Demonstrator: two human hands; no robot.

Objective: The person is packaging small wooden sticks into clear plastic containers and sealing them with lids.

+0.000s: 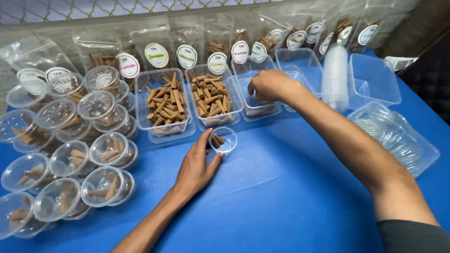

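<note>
Small round clear plastic cup (pixel 223 140) on blue table (pixel 281 197), a few brown incense cones inside; left hand (pixel 196 169) open, steadying it. Right hand (pixel 268 85) reaches into third clear tub (pixel 258 100), grip hidden. Many lidded cups (pixel 70 154) already filled at left.

We see a small round cup (pixel 223 139) on the surface (pixel 281 187), in front of three trays of cones (pixel 212 99). Lidded cups (pixel 70 145) are stacked at left, pouches (pixel 187 51) stand behind the trays, and empty trays (pixel 372 79) lie right.
</note>
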